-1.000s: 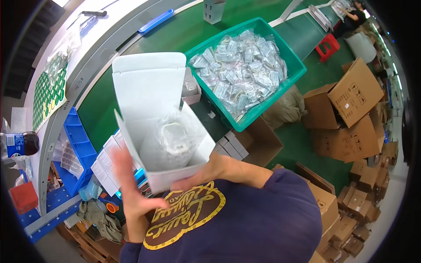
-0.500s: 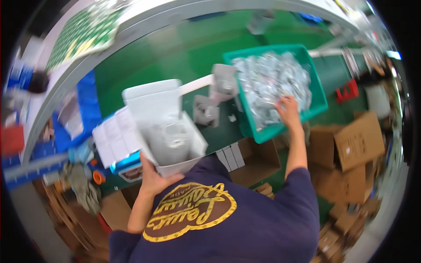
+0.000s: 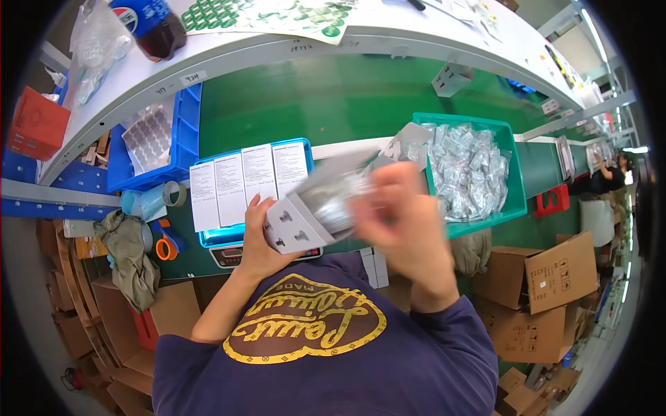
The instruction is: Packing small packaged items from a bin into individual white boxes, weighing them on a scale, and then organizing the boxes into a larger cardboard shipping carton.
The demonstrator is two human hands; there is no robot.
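My left hand grips a small white box with dark pictures printed on its side, tilted to the right in front of my chest. Its top is open, and a shiny clear plastic bag shows inside. My right hand is at the box's opening, its fingers bent and smeared by motion, so whether they hold anything cannot be made out. To the right stands a green bin heaped with clear plastic bags. Another open white box is partly hidden behind my right hand.
Several closed white boxes lie in a row on a blue tray over a scale. A blue crate and orange tape are at left. Cardboard boxes stand at right; a white shelf crosses the far side.
My right hand has come from the bin of bags to the opening of the white box. The box has turned and tilted to the right in my left hand.
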